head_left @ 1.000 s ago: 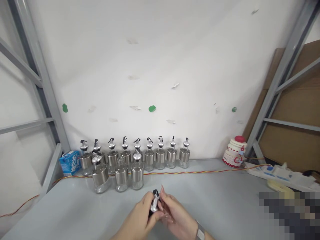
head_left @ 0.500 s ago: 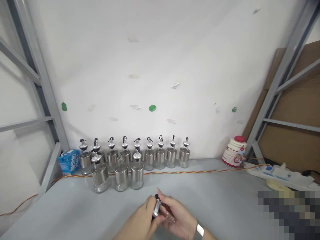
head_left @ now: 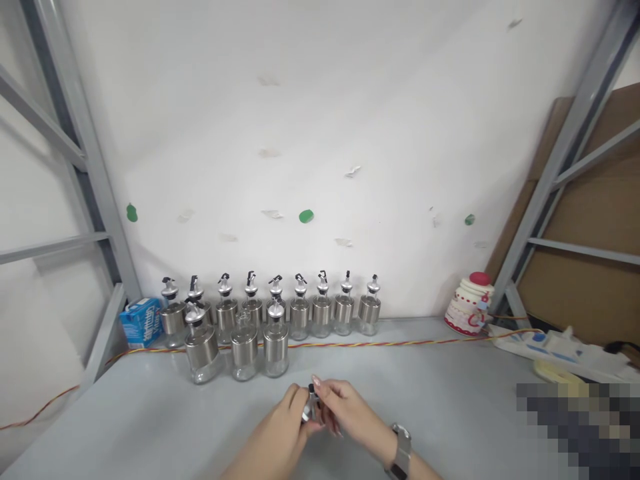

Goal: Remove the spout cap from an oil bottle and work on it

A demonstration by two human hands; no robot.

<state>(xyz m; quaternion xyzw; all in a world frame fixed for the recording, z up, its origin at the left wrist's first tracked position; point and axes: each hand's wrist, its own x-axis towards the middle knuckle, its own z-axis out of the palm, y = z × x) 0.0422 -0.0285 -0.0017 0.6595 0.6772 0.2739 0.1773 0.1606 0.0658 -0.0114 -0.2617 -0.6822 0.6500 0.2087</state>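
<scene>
A silver pourer spout (head_left: pixel 309 409) with a black tip is held low over the front middle of the table. My left hand (head_left: pixel 286 421) is closed around its silver body, which the fingers partly cover. At the black tip, my right hand (head_left: pixel 339 404) has its thumb and forefinger pinched, with the other fingers curled below. Beyond my hands stand three nearer glass bottles with steel sleeves. The middle bottle (head_left: pixel 244 353) shows a bare glass neck. The left bottle (head_left: pixel 201 350) and the right bottle (head_left: pixel 276 347) carry spouts.
Several more bottles with spouts, one a sleeved bottle (head_left: pixel 369 313), line the wall. A blue carton (head_left: pixel 142 325) stands at the left. A red-and-yellow twisted cord (head_left: pixel 390 343) crosses the table. At the right are a cream jar (head_left: pixel 469 307) and a white power strip (head_left: pixel 560 353).
My right hand has turned, its back now more toward me, and its fingers have closed in at the spout's black tip. My left hand keeps hold of the spout.
</scene>
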